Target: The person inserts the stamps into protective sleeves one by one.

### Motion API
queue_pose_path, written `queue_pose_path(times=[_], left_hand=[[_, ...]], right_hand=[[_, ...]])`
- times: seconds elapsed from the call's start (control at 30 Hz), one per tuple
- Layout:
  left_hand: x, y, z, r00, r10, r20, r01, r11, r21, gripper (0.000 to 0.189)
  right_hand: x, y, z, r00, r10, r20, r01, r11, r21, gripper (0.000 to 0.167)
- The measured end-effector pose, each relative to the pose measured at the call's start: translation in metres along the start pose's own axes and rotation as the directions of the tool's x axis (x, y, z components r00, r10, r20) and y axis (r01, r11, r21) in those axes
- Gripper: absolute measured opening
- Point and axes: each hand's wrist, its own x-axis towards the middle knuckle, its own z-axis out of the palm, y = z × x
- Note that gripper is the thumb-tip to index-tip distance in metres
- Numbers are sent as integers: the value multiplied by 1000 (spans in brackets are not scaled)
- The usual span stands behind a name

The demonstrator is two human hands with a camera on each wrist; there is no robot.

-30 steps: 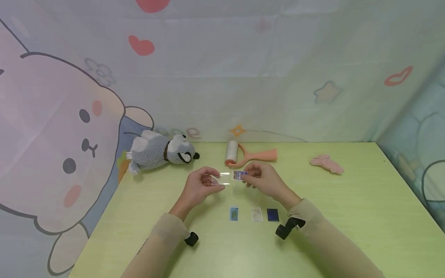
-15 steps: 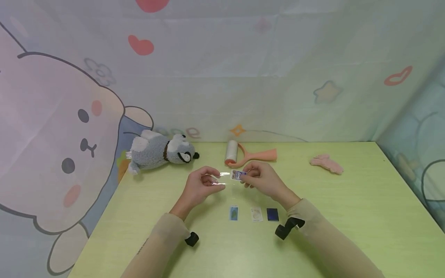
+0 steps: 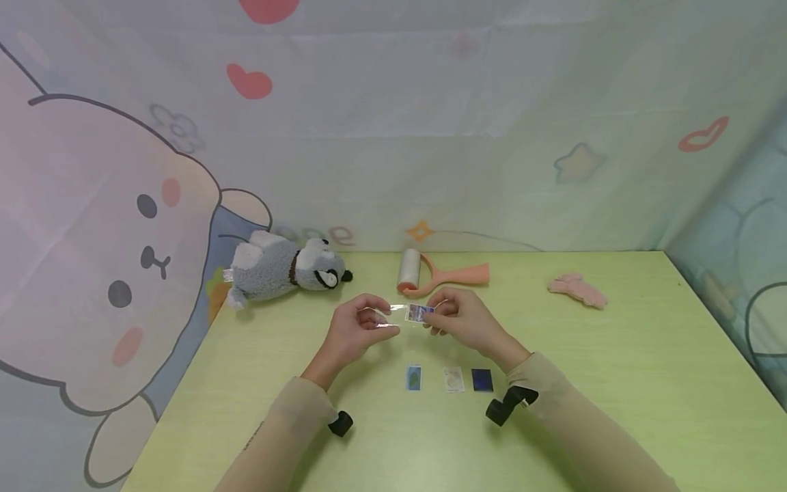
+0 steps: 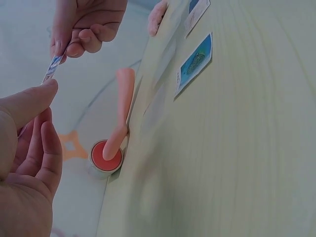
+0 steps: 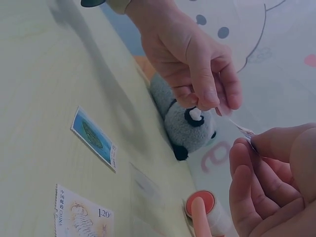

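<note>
In the head view my left hand (image 3: 352, 329) holds a small clear plastic sleeve (image 3: 393, 316) between thumb and fingers. My right hand (image 3: 465, 318) pinches a purple-blue postage stamp (image 3: 415, 313) by its right end. The stamp's left end meets the sleeve's right end; whether it lies inside is too small to tell. Below them on the table lie a blue stamp (image 3: 414, 377) with a green shape, a cream stamp (image 3: 454, 379) and a dark blue square piece (image 3: 482, 380). The right wrist view shows the cream stamp (image 5: 81, 217) marked 1.20.
Clear sleeves (image 4: 167, 61) lie flat behind the table stamps. Along the back of the yellow-green table (image 3: 645, 383) are a grey plush dog (image 3: 270, 266), a lint roller (image 3: 451, 275) with an orange handle and a pink fuzzy thing (image 3: 578, 290). A printed cloth hangs behind.
My right hand has shifted slightly left with the stamp, bringing it further over the sleeve's end. The left hand has stayed almost still, and the table things have not moved.
</note>
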Motion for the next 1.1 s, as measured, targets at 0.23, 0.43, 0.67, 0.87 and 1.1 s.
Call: queue_pose_path(times=[0.23,0.43,0.67,0.87,1.1], left_hand=[[0,0,1,1000,1,5,-1,1000,-11,34],[0,0,1,1000,11,2,-11,1000,-11,34],[-1,-1,0,1000,5,-18,-5,1000,-14,34],[-1,0,0,1000,15,-10,-15,1000,-13,34],[-1,0,1,1000,10,-1,-10,1000,-12,34]], right_hand=[[-1,0,1,1000,18,22,-17,1000,-5,18],[-1,0,2,1000,19,22,-18,1000,-20,19],[0,3,-1,998,33,-54,-33,999,3,20],[0,4,-3,997,47,-55,-47,999,19,21],[1,3,-1,998,26,-58,-25,1000,18,21]])
